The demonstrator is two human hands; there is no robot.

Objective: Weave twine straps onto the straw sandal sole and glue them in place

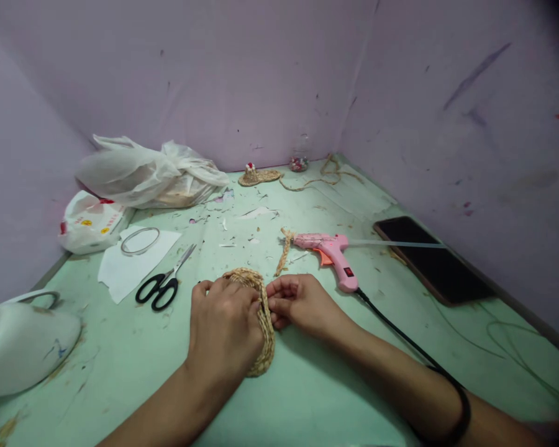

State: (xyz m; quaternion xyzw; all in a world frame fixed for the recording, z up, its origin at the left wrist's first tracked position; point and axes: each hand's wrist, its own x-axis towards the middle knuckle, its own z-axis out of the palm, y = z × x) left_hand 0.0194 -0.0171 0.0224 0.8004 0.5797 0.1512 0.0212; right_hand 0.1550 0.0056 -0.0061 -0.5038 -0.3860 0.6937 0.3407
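A braided straw sole (266, 355), oval in outline, lies on the table in front of me, its left part hidden under my left hand. My left hand (226, 323) rests over it from the left, fingers curled and gripping it. At its right edge, the bent fingertips of my right hand (302, 304) pinch the outer braid. Beyond that hand, a pink hot glue gun (326, 245) lies on its side with a clear glue stick (395, 244) out of its back. A loose braided straw piece (285, 254) touches the gun's nozzle.
Black-handled scissors (165, 282) and white paper (121, 267) with a wire ring (140, 241) lie left. Plastic bags (153, 174) stand behind. A small straw slipper (261, 177), a bead jar (299, 160) and rope (312, 182) sit at the back. A phone (433, 257) lies right.
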